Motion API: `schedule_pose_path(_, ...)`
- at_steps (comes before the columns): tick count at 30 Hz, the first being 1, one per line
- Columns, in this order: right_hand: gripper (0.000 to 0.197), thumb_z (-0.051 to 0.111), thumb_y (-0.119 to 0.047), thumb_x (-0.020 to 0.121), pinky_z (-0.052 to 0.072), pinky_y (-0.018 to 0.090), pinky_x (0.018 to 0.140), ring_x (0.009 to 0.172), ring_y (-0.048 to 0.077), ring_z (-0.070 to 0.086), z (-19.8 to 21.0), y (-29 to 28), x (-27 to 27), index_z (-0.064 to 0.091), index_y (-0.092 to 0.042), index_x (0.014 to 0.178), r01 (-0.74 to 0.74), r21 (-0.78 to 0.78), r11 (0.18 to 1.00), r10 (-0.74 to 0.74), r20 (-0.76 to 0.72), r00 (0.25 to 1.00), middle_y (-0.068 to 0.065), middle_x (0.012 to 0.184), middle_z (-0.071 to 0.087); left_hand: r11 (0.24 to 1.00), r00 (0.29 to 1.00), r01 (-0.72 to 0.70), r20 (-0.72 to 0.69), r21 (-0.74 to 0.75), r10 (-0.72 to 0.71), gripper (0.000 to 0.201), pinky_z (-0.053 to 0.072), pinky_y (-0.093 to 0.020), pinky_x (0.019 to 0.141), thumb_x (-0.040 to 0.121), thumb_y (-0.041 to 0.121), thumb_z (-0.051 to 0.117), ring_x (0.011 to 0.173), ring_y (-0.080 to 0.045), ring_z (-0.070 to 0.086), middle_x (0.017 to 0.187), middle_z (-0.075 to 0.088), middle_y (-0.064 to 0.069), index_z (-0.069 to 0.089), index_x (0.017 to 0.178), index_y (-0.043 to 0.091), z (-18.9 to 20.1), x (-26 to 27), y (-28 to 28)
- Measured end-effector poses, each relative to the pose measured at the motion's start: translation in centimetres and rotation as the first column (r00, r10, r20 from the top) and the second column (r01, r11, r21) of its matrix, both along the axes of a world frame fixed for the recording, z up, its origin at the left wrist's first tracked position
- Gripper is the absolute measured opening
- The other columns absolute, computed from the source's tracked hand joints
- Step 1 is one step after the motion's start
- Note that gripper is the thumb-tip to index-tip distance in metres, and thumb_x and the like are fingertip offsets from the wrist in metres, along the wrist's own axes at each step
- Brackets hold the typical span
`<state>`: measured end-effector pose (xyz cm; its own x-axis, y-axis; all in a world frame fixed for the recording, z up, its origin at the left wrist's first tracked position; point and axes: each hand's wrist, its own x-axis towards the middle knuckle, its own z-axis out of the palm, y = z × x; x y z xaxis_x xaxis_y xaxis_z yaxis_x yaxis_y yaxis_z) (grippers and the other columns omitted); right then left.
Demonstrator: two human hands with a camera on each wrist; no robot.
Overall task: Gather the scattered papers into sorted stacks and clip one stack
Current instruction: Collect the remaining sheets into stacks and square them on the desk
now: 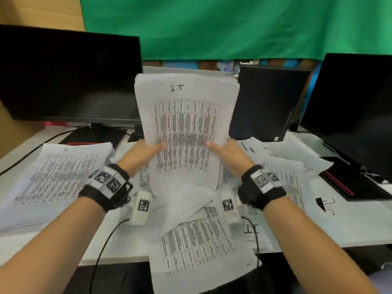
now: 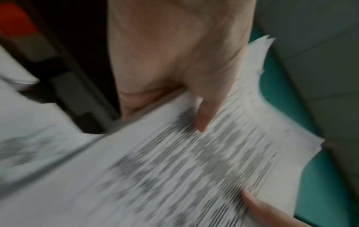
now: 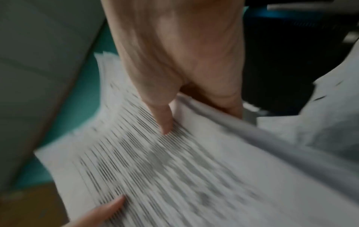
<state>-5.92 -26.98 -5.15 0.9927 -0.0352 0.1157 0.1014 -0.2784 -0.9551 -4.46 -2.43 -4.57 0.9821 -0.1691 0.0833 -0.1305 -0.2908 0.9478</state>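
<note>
Above desk | both hands grip paper stack (image 1: 182, 132) (upright) | binder clips (image 1: 325, 205) right

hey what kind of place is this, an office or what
Probably an office workstation: two dark monitors and a black desktop computer tower stand on a white desk covered in printed papers. The green backdrop suggests a recording setup.

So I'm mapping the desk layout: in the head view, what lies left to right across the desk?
Flat stack of printed white papers → left hand → raised sheaf of printed papers marked I.T → right hand → black binder clip with wire handles.
</note>
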Motion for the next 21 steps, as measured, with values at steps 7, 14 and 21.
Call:
schedule_pose_path(7, 0.023, 0.077, -0.025, 0.082, 0.046, 0.024, 0.067, 0.067, 0.014, 0.055, -3.2, -0.9, 0.7, 0.073, -0.003, 0.075, 0.375, -0.198, 0.906, -0.35, 0.148, 0.925, 0.007, 0.072, 0.068, 0.94, 0.985, -0.164, -0.096, -0.298, 0.141, 0.031, 0.052, -0.036, 0.085, 0.1, 0.021, 0.044, 0.101, -0.023, 0.066, 0.111, 0.068, -0.008, 0.057, 0.124, 0.005, -4.6, -0.1, 0.2)
schedule_pose_path(14, 0.023, 0.077, -0.022, 0.082, 0.044, 0.023, 0.06, 0.065, 0.013, 0.055, -2.6, -0.4, 1.0, 0.068, -0.002, 0.075, 0.384, -0.357, 0.851, -0.338, 0.187, 0.922, 0.004, 0.074, 0.066, 0.921, 0.842, -0.39, -0.397, 0.018, 0.365, 0.035, 0.047, -0.038, 0.091, 0.101, 0.02, 0.036, 0.109, -0.035, 0.058, 0.123, 0.057, -0.021, 0.049, 0.125, -0.002, -8.7, 1.2, -0.1)
schedule_pose_path(21, 0.012, 0.051, -0.017, 0.1, 0.043, 0.013, 0.06, 0.064, -0.007, 0.05, 3.2, -4.3, 1.1, 0.053, -0.005, 0.099, 0.719, 0.182, 0.671, -0.68, 0.537, 0.499, -0.015, 0.076, 0.053, 0.922, 0.847, -0.386, -0.403, -0.019, 0.346, 0.043, 0.054, -0.043, 0.088, 0.098, 0.029, 0.047, 0.091, -0.032, 0.062, 0.122, 0.06, -0.026, 0.053, 0.122, -0.006, -11.3, 1.7, 0.8)
